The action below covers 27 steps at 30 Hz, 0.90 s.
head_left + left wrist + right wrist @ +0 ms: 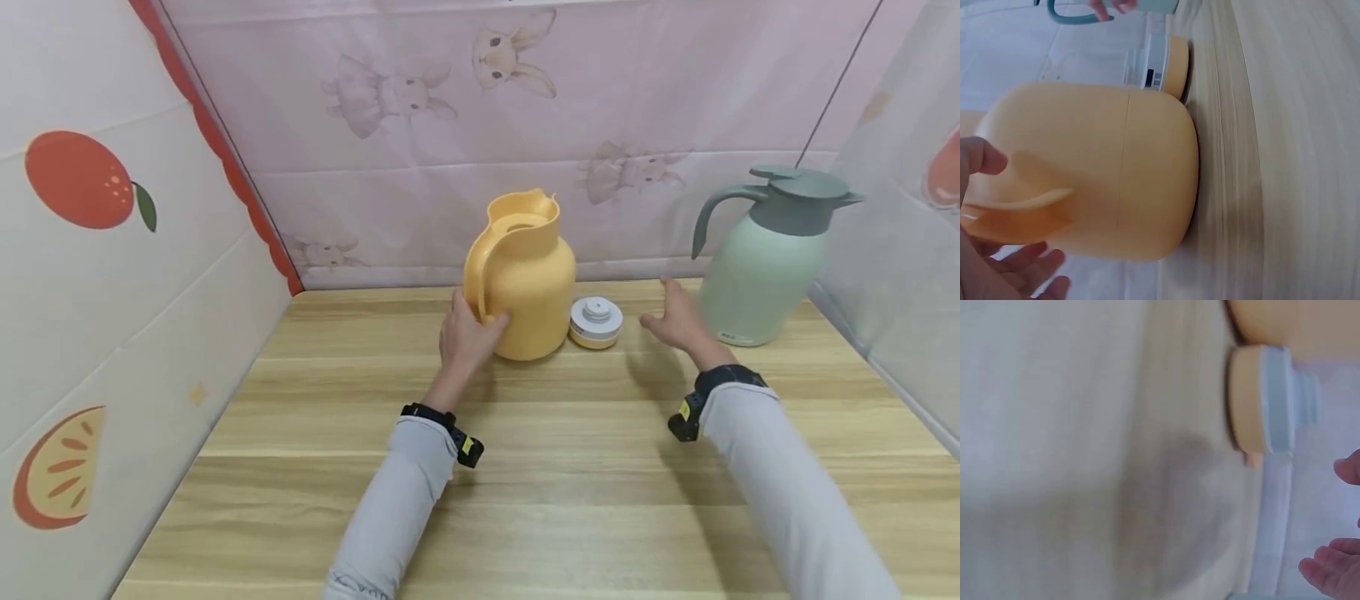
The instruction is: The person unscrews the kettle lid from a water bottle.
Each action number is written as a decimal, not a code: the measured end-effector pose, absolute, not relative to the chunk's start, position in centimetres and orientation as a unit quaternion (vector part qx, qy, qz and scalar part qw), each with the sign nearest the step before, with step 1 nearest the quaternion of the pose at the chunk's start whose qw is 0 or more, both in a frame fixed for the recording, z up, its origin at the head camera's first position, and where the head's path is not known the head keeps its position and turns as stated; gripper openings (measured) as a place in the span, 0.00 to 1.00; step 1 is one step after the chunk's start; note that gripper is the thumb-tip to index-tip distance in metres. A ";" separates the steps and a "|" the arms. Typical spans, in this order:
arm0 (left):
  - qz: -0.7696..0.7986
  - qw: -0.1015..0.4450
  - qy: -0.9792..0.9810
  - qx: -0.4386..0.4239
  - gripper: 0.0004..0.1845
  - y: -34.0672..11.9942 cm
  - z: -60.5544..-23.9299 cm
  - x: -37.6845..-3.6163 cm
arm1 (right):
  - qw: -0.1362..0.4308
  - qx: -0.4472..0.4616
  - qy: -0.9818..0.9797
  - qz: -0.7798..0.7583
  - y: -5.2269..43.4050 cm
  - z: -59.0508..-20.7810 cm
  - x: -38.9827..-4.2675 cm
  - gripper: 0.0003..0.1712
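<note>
A yellow thermos jug stands upright on the table with its top uncovered and its handle toward my left hand. In the left wrist view, thumb and fingers lie on either side of the handle, the fingers loosely extended rather than closed round it. Right beside the jug is its yellow-and-white lid, yellow side down and white stopper up. My right hand hovers to the right of the lid, thumb and fingers spread, nothing between them. In the right wrist view, its fingertips appear apart from the lid.
A green thermos jug with a dark green lid and handle stands at the back right, just beyond my right hand. Pink rabbit-print cloth hangs behind the wood-grain table. Printed sheets line both sides.
</note>
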State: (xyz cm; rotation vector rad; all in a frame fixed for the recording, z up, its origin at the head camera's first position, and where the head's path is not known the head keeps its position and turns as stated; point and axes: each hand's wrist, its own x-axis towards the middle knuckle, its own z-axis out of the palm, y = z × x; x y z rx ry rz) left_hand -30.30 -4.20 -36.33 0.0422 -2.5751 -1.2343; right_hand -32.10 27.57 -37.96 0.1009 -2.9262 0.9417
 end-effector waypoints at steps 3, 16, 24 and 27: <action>-0.396 0.110 -0.912 0.006 0.35 -4.8 -36.2 -30.0 | 0.057 0.029 -0.938 0.339 28.3 -36.8 -32.8 0.47; -0.267 0.015 -0.963 -0.019 0.36 -5.5 -35.7 -27.6 | 0.068 -0.039 -0.886 0.456 31.3 -33.1 -34.6 0.54; -0.186 -0.077 -0.972 -0.118 0.33 -4.6 -35.2 -25.5 | 0.065 -0.052 -0.869 0.488 31.3 -32.5 -35.2 0.58; -0.185 -0.101 -0.952 -0.222 0.35 -4.7 -35.3 -25.4 | 0.060 -0.063 -0.859 0.504 31.2 -32.2 -35.6 0.60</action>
